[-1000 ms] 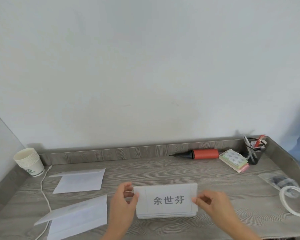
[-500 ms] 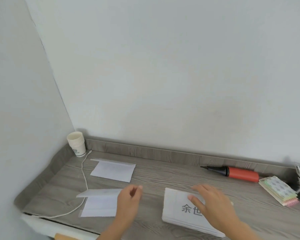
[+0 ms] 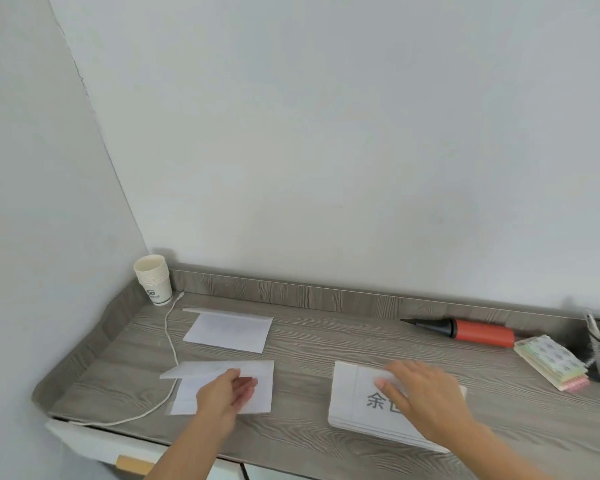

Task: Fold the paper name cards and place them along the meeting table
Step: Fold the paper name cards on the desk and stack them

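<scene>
Grey wood table (image 3: 312, 344), cups (image 3: 154, 280), pump (image 3: 478, 332), left grip (image 3: 226, 397) released over folded card (image 3: 264, 384), right grip (image 3: 427, 400) released on stack (image 3: 349, 401).

Grey wood-grain table (image 3: 326, 344), matt and finely streaked. The stack of name cards (image 3: 352, 407) was plain white paper, smooth and dull; so were the near folded card (image 3: 260, 374) and the far folded card (image 3: 229, 332). Paper cups (image 3: 154, 280) looked matt cream, and the pump (image 3: 478, 332) was smooth plastic with a slight sheen.
</scene>
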`<state>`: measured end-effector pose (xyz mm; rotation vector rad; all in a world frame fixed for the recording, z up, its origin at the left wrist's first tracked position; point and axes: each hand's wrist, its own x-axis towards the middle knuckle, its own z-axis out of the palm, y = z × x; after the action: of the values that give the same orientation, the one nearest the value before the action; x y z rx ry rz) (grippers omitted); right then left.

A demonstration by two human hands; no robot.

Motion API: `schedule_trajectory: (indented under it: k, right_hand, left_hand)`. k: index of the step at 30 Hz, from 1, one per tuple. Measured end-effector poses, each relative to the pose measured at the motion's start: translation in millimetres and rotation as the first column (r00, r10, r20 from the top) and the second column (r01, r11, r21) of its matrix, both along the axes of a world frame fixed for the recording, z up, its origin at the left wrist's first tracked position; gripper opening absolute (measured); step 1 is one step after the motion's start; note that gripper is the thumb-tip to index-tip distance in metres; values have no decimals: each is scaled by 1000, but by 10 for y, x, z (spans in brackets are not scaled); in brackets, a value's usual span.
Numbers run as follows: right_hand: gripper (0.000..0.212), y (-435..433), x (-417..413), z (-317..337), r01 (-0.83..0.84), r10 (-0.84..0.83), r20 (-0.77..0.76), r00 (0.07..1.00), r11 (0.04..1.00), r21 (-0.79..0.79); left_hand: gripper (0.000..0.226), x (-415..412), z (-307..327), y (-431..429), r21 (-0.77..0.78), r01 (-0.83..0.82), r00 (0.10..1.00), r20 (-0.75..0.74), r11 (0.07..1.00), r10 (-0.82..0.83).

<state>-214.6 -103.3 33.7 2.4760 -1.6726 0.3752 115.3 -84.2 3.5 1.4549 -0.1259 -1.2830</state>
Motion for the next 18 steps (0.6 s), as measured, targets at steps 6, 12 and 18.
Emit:
schedule_trajectory:
  k: [6, 12, 18]
  right_hand:
    - [78, 47, -41, 269, 23, -129, 334, 934, 952, 304]
    - [41, 66, -95, 659, -121, -287, 783, 551, 902, 415]
    - [21, 65, -280, 779, -285, -338, 879, 335, 853, 437]
  left_hand:
    - [7, -337, 504, 84, -252, 144, 988, -11, 957, -152]
    - [8, -930, 819, 156, -380, 434, 901, 164, 817, -402]
    - [20, -1508, 803, 140, -358, 638, 757, 128, 682, -641]
